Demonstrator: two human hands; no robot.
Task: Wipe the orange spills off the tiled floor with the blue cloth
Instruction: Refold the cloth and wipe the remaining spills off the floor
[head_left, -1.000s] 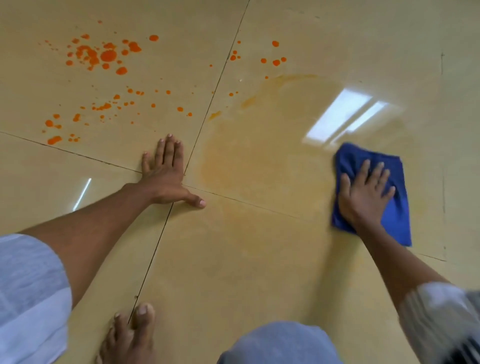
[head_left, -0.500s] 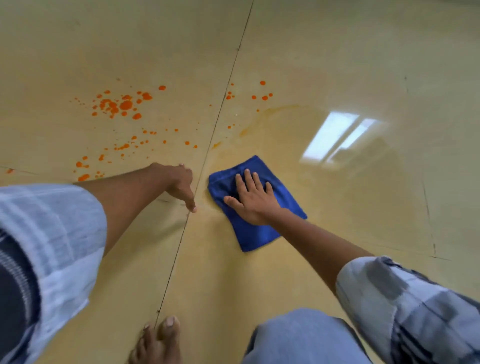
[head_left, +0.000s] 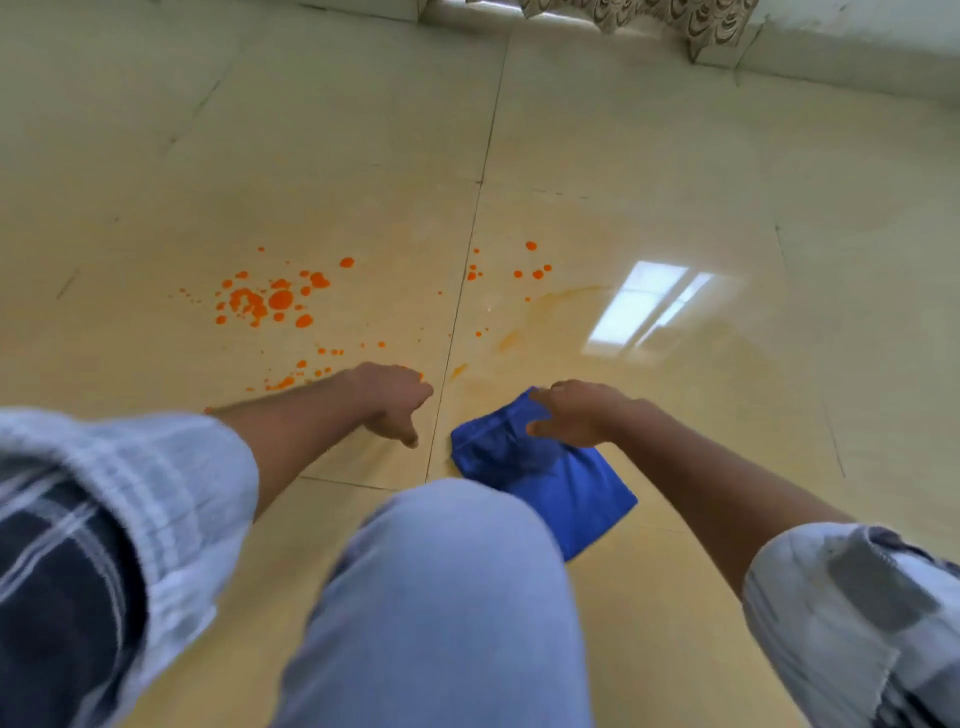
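The blue cloth (head_left: 556, 483) lies flat on the beige tiled floor (head_left: 675, 197), just right of a grout line. My right hand (head_left: 576, 413) presses on the cloth's far end with fingers spread. My left hand (head_left: 389, 400) rests on the floor to the left of the grout line, thumb pointing down toward me. Orange spills (head_left: 275, 301) dot the tile beyond my left hand, and a smaller cluster of orange drops (head_left: 530, 267) lies past the cloth. A faint wet orange smear (head_left: 550, 306) curves beyond the cloth.
My knee in light blue trousers (head_left: 441, 597) fills the lower middle and covers the cloth's near corner. A wall base and patterned curtain hem (head_left: 623, 13) run along the top. A window reflection (head_left: 644, 306) shines on the wet tile at right.
My right hand slid the cloth from the far right over to the grout line beside my left hand. The view rose and pulled back; my knee now covers the lower middle.
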